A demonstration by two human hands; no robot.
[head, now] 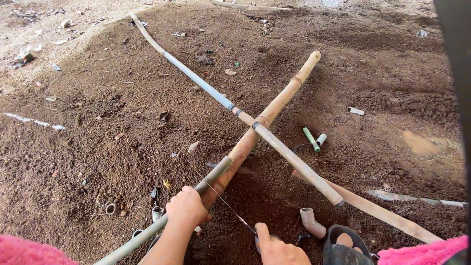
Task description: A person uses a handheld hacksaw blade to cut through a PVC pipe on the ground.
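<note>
The soil (98, 147) is dark reddish brown. The thick bamboo pole (274, 110) is tan with darker rings. The long pipe (196, 81) is pale grey with dark bands. Two small pipe pieces (314, 139) are green and white. The sleeves (24, 251) are bright pink and fuzzy.

The left hand (186, 208) is closed in a fist, knuckles up, its bare forearm rising from the bottom edge. The right hand (276, 249) sits low beside it, fingers curled under and the thumb stretched forward along the top.
</note>
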